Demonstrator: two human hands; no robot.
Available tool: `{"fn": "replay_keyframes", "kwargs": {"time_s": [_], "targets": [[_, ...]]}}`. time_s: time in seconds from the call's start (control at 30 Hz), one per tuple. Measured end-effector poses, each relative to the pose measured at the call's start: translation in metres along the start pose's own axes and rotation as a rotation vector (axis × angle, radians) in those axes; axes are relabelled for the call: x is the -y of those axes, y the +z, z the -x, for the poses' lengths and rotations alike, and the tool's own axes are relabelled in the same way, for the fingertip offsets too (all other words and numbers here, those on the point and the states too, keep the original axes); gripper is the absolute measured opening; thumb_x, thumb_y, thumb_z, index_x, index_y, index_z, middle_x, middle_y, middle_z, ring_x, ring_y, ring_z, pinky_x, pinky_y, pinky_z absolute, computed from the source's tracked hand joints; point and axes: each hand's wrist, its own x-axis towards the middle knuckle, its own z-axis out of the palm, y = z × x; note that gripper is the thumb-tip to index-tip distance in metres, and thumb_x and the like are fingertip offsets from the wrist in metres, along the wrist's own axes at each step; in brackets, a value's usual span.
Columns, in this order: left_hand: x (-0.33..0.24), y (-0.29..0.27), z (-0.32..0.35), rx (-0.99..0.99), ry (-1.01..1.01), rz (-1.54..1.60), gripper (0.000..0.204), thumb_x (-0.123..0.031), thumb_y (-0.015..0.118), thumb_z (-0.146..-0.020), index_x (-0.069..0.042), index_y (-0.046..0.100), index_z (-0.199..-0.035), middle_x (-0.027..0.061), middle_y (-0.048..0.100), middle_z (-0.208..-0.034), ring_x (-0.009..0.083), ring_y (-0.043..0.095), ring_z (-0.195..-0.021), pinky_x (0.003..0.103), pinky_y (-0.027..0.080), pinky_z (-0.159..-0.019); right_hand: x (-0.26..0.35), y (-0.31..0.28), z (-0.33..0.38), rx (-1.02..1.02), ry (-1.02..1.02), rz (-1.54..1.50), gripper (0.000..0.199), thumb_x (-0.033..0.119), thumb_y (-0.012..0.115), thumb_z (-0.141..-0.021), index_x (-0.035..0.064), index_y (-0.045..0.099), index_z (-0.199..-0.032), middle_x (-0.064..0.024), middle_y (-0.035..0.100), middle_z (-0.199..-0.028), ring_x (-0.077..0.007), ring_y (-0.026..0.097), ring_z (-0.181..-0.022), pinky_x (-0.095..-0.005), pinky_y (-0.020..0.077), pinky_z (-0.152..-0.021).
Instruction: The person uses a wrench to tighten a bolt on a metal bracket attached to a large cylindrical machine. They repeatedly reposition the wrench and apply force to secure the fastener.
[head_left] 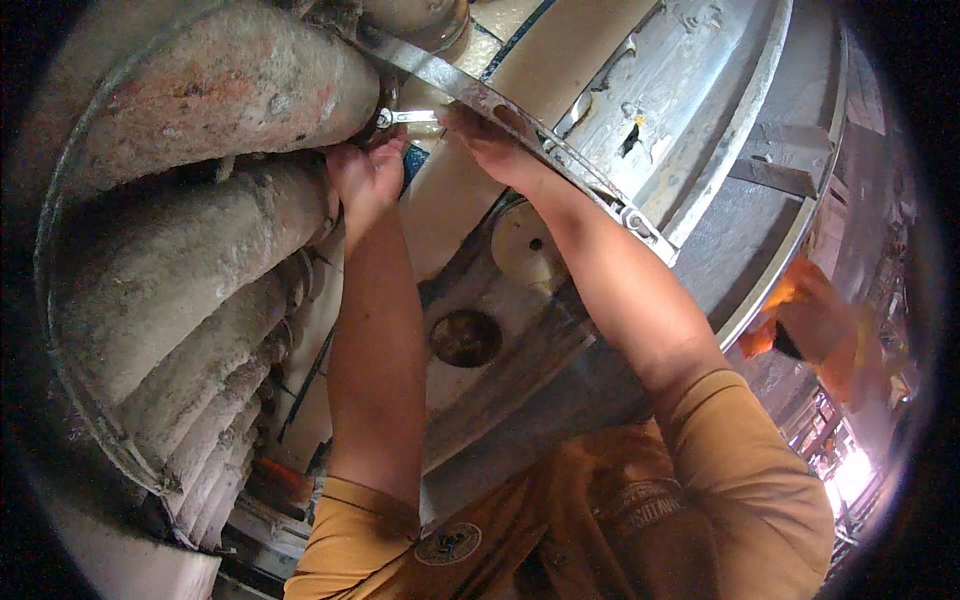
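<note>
A silver wrench (412,117) lies with its head at the end of a large dirt-coated pipe (250,90). My right hand (492,148) is closed on the wrench's other end, its fingertips partly behind a flat metal bar (440,72). Just below the wrench head, my left hand (370,178) reaches up beside the pipe end with bent fingers. What those fingers grip, if anything, is hidden. Whatever the wrench head sits on is too small to make out.
Several more dusty pipes (190,270) curve down the left side. Between my forearms is a panel with a round hole (466,338) and a pale disc (525,245). Curved metal rims (745,110) rise at right. Beyond them is a blurred person in orange (830,330).
</note>
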Motion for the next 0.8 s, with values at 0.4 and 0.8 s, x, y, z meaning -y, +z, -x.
{"fn": "replay_keyframes", "kwargs": {"time_s": [0.4, 0.8], "targets": [[-0.027, -0.037, -0.022, 0.068, -0.457, -0.006, 0.048, -0.041, 0.04, -0.088, 0.0, 0.045, -0.113, 0.0218, 0.055, -0.098, 0.0381, 0.056, -0.078, 0.047, 0.048, -0.07, 0.039, 0.077, 0.056, 0.102, -0.001, 0.125, 0.027, 0.026, 0.042, -0.089, 0.0033, 0.057, -0.091, -0.0163, 0.06, -0.08, -0.0335, 0.058, -0.075, -0.0403, 0.0462, -0.068], [0.0, 0.007, 0.006, -0.023, -0.019, -0.011, 0.033, -0.028, 0.045, -0.084, -0.006, 0.055, -0.106, 0.0121, 0.056, -0.104, 0.0283, 0.054, -0.089, 0.044, 0.045, -0.075, -0.008, 0.009, 0.032, 0.114, -0.19, -0.145, 0.032, 0.031, 0.041, -0.093, 0.0048, 0.06, -0.095, -0.0054, 0.057, -0.077, -0.0144, 0.051, -0.067, -0.0279, 0.0421, -0.066]]}}
